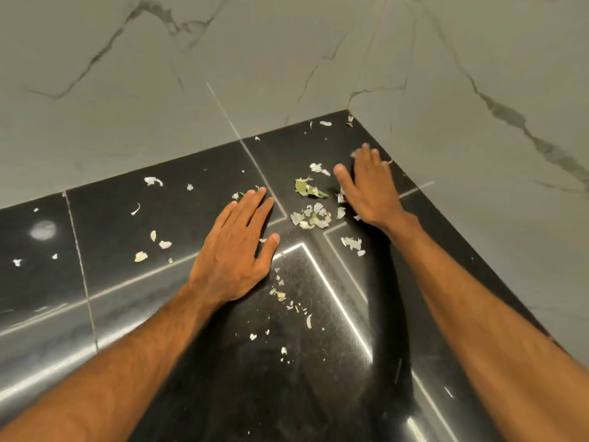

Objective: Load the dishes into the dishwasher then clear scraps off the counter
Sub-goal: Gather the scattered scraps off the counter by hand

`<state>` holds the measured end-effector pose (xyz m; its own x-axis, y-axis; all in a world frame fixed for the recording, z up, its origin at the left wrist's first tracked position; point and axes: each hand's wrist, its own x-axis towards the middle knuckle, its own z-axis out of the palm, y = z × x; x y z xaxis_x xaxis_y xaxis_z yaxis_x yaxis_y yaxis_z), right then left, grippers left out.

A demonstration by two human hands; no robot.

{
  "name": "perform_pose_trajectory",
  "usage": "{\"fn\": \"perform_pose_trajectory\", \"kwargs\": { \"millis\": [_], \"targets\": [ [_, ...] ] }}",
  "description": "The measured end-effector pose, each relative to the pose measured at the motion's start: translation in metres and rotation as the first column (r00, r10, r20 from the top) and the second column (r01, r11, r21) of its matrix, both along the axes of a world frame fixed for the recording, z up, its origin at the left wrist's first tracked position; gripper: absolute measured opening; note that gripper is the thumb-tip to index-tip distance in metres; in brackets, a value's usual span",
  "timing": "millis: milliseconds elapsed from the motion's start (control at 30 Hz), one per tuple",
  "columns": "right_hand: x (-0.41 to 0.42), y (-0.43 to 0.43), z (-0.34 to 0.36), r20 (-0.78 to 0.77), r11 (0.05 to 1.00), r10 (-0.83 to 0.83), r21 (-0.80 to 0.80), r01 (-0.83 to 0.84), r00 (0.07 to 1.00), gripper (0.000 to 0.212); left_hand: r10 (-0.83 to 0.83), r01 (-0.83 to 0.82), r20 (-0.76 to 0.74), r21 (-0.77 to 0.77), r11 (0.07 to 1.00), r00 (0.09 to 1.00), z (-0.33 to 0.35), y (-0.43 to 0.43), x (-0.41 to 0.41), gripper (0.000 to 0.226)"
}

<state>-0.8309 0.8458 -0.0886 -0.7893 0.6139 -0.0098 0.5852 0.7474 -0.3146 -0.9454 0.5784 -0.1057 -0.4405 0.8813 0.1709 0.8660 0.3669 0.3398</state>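
Pale peel scraps and bits of green leaf lie scattered over a glossy black counter. A small heap of scraps sits between my hands, with a green leaf piece just behind it. My left hand lies flat on the counter, fingers straight, its fingertips touching a scrap. My right hand is flat too, fingers stretched toward the corner, its edge against scraps on the heap's right side. Neither hand holds anything. No dishes or dishwasher are in view.
Grey marbled walls meet at the counter's far corner, where a few scraps lie. More loose peels are spread to the left, and fine crumbs sit nearer me. Grout lines cross the black slabs.
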Motion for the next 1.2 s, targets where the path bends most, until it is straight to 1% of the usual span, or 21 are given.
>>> {"fn": "perform_pose_trajectory", "kwargs": {
  "millis": [67, 100, 133, 167, 233, 267, 333, 400, 433, 500, 567, 633, 700, 800, 867, 933, 1000, 1033, 1100, 1167, 1200],
  "targets": [
    [-0.011, -0.011, 0.005, -0.057, 0.979, 0.193, -0.051, -0.196, 0.980, 0.082, 0.006, -0.006, -0.006, -0.010, 1.000, 1.000, 0.000, 0.000, 0.000, 0.066],
    [-0.017, -0.008, 0.009, -0.099, 0.973, 0.218, -0.056, -0.224, 0.971, 0.078, 0.005, -0.005, -0.009, -0.017, 1.000, 1.000, -0.001, 0.001, 0.000, 0.066],
    [-0.024, 0.002, 0.013, -0.136, 0.982, 0.179, -0.044, -0.186, 0.974, 0.076, 0.004, -0.004, -0.009, -0.023, 1.000, 1.000, -0.001, 0.001, -0.001, 0.066],
    [-0.032, 0.015, 0.015, -0.161, 0.995, 0.086, -0.039, -0.093, 0.983, 0.079, 0.004, -0.004, -0.007, -0.028, 1.000, 1.000, -0.001, 0.001, -0.001, 0.066],
    [-0.046, 0.038, 0.015, -0.104, 0.995, -0.088, -0.056, 0.083, 0.991, 0.094, 0.007, -0.007, -0.006, -0.033, 0.999, 1.000, -0.001, 0.001, -0.002, 0.066],
    [-0.052, 0.040, 0.013, -0.034, 0.994, -0.094, -0.050, 0.092, 0.995, 0.097, 0.009, -0.009, -0.005, -0.032, 0.999, 1.000, 0.000, 0.001, -0.001, 0.066],
    [-0.059, 0.028, 0.007, 0.061, 0.999, -0.011, -0.038, 0.013, 0.998, 0.093, 0.010, -0.010, 0.000, -0.035, 0.999, 1.000, 0.002, 0.001, 0.000, 0.066],
    [-0.059, 0.017, 0.013, -0.009, 0.988, 0.121, -0.092, -0.121, 0.993, 0.086, 0.014, -0.014, 0.003, -0.034, 0.999, 1.000, 0.003, 0.001, 0.000, 0.066],
    [-0.060, 0.018, 0.016, -0.070, 0.984, 0.146, -0.090, -0.152, 0.987, 0.084, 0.016, -0.016, 0.005, -0.036, 0.999, 1.000, 0.003, 0.001, 0.000, 0.066],
    [-0.068, 0.033, 0.020, -0.143, 0.997, 0.044, -0.049, -0.052, 0.989, 0.087, 0.014, -0.014, 0.013, -0.036, 0.999, 1.000, 0.004, 0.001, -0.001, 0.066],
    [-0.078, 0.052, 0.018, -0.103, 0.997, -0.067, -0.048, 0.062, 0.992, 0.099, 0.013, -0.012, 0.021, -0.032, 0.999, 1.000, 0.003, 0.001, -0.001, 0.066],
    [-0.088, 0.049, 0.013, 0.026, 0.998, -0.036, -0.048, 0.037, 0.999, 0.100, 0.008, -0.008, 0.021, -0.036, 0.999, 1.000, 0.002, 0.001, -0.001, 0.066],
    [-0.094, 0.029, 0.012, 0.071, 0.996, 0.067, -0.072, -0.062, 0.995, 0.090, 0.010, -0.009, 0.021, -0.038, 0.999, 1.000, 0.003, 0.001, -0.001, 0.066],
    [-0.077, 0.003, 0.021, -0.104, 0.966, 0.224, -0.109, -0.235, 0.969, 0.073, 0.012, -0.011, 0.019, -0.041, 0.999, 1.000, 0.004, 0.003, -0.001, 0.066],
    [-0.053, 0.004, 0.023, -0.203, 0.979, 0.200, -0.006, -0.205, 0.959, 0.064, 0.013, -0.013, 0.021, -0.042, 0.999, 1.000, 0.003, 0.003, -0.001, 0.066],
    [-0.027, 0.020, 0.018, -0.169, 0.996, 0.058, 0.079, -0.046, 0.984, 0.069, 0.014, -0.014, 0.018, -0.044, 0.999, 1.000, 0.003, 0.003, -0.002, 0.066],
    [-0.005, 0.030, 0.008, -0.066, 0.993, -0.050, 0.105, 0.057, 0.997, 0.087, 0.013, -0.012, 0.016, -0.045, 0.999, 1.000, 0.002, 0.002, -0.002, 0.066],
    [0.004, 0.028, 0.004, -0.026, 0.996, -0.034, 0.088, 0.036, 0.999, 0.091, 0.012, -0.011, 0.017, -0.043, 0.999, 1.000, 0.002, 0.001, -0.002, 0.066],
    [0.016, 0.019, -0.001, -0.009, 0.997, 0.076, -0.025, -0.076, 0.997, 0.086, 0.013, -0.012, 0.015, -0.043, 0.999, 1.000, 0.002, 0.001, -0.002, 0.065],
    [0.024, 0.010, 0.007, -0.081, 0.984, 0.137, -0.107, -0.145, 0.987, 0.076, 0.012, -0.012, 0.010, -0.046, 0.999, 1.000, 0.002, 0.002, -0.002, 0.065],
    [0.027, 0.011, 0.010, -0.116, 0.990, 0.103, -0.080, -0.113, 0.988, 0.075, 0.011, -0.011, 0.008, -0.048, 0.999, 1.000, 0.002, 0.002, -0.003, 0.065]
  ]
}}
